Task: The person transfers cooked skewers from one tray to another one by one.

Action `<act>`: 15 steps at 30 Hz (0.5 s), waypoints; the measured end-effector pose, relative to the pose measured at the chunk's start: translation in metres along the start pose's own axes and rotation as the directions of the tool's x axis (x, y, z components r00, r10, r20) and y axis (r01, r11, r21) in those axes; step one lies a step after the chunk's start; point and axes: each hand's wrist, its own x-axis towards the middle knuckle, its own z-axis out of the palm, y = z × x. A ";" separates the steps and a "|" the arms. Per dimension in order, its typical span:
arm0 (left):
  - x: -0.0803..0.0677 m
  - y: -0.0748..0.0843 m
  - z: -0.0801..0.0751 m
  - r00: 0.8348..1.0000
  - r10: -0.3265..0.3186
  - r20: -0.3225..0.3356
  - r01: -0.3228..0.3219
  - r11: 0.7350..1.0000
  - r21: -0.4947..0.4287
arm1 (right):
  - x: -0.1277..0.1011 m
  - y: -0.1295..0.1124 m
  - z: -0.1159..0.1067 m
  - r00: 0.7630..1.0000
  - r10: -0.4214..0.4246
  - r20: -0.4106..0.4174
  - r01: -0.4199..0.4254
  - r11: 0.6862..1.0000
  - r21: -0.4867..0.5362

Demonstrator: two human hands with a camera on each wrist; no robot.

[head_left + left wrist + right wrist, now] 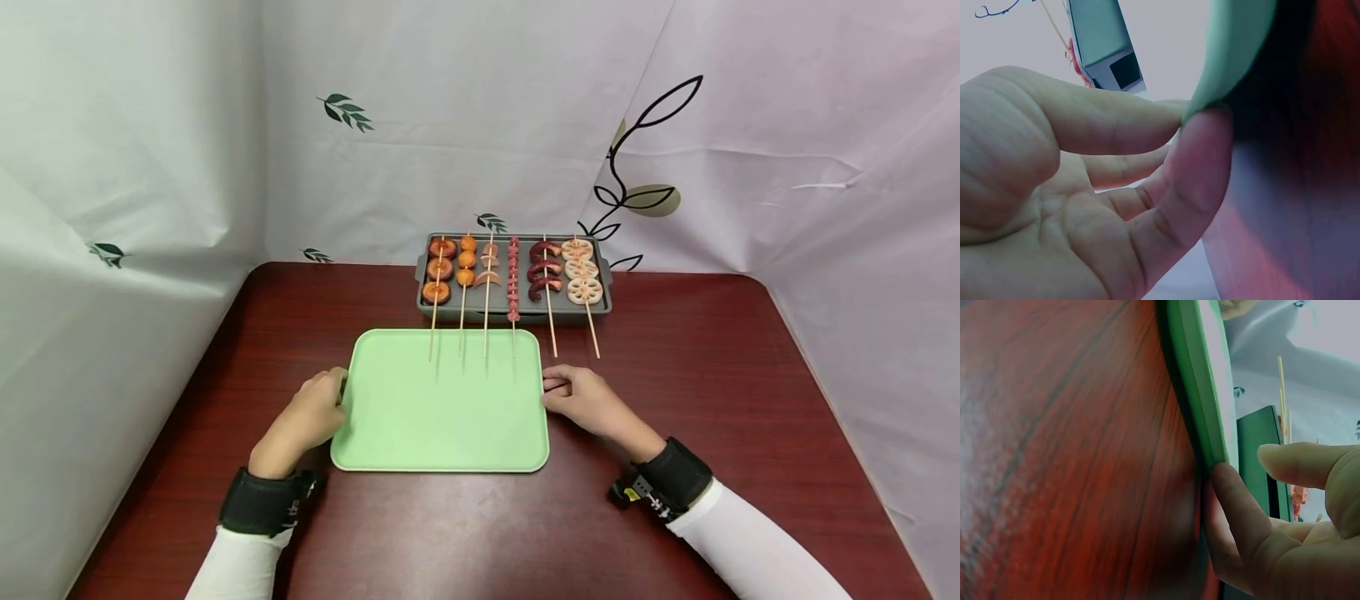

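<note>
A light green rectangular tray (442, 417) lies on the dark red table in front of the grill pan. At its left edge my left hand (311, 408) pinches the rim; in the left wrist view the thumb and a finger (1200, 169) meet on the tray's edge (1235, 50). My right hand (588, 404) is at the opposite edge. In the right wrist view one of its fingers (1241, 506) touches the tray's side (1200, 394), while the thumb (1297, 464) stands apart from the rim.
Behind the tray, a grey grill pan (528, 300) holds several food skewers, including lotus root slices (585, 290), tentacle pieces (545, 268) and orange balls (467, 260). Some skewer sticks jut out over the tray's far edge. A white patterned curtain (465, 125) encloses the table (720, 375).
</note>
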 end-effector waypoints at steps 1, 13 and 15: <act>0.000 0.000 0.000 1.000 -0.001 0.002 0.001 1.000 -0.002 | 0.000 -0.001 0.000 1.000 0.005 -0.010 -0.005 1.000 -0.015; 0.004 0.007 0.002 1.000 0.012 0.003 -0.012 1.000 -0.026 | 0.002 -0.002 -0.001 0.996 0.024 -0.085 -0.035 0.990 -0.133; 0.005 0.008 0.003 1.000 0.024 -0.006 -0.024 0.999 -0.027 | 0.001 -0.002 -0.002 0.996 0.031 -0.089 -0.042 0.991 -0.124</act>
